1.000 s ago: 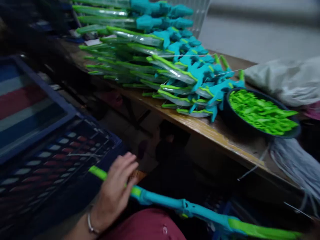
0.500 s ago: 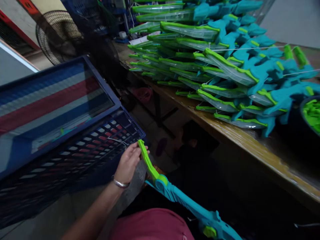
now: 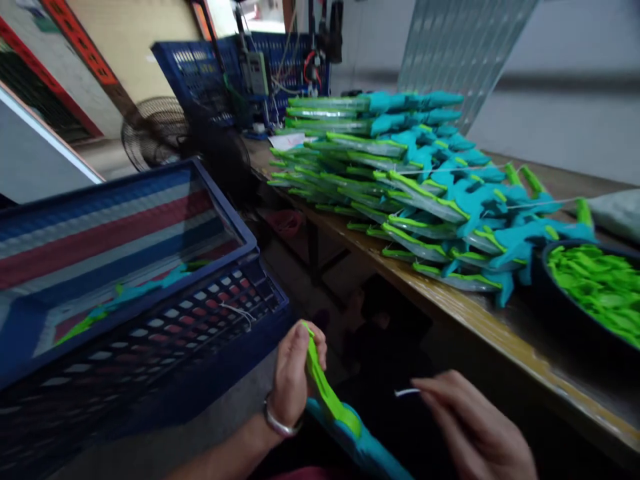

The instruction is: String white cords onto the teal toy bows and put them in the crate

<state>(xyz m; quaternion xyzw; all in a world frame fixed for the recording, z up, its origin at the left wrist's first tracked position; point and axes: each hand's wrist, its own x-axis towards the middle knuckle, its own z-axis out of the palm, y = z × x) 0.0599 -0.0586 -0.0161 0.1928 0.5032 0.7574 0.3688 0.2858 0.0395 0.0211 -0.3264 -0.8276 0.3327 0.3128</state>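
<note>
My left hand (image 3: 295,370), with a silver bracelet at the wrist, is closed round the green limb of a plastic toy bow (image 3: 327,393). The bow's teal part slants down to the right and out of view at the bottom edge. To the right, my right hand (image 3: 475,427) pinches a short white string (image 3: 407,392) between thumb and fingertips. The string's end points left toward the bow, apart from it. Most of the string's length cannot be seen.
A dark blue crate (image 3: 250,247) on the left holds teal-and-green pieces over a striped lining. Many similar bows (image 3: 425,193) are stacked on the wooden table (image 3: 480,327). A dark tub (image 3: 543,287) contains green parts. A fan (image 3: 155,130) stands behind the crate.
My right hand has come into view with the white string. My left hand has moved lower and right, its fingers now wrapped round the green limb. The camera view has tilted up.
</note>
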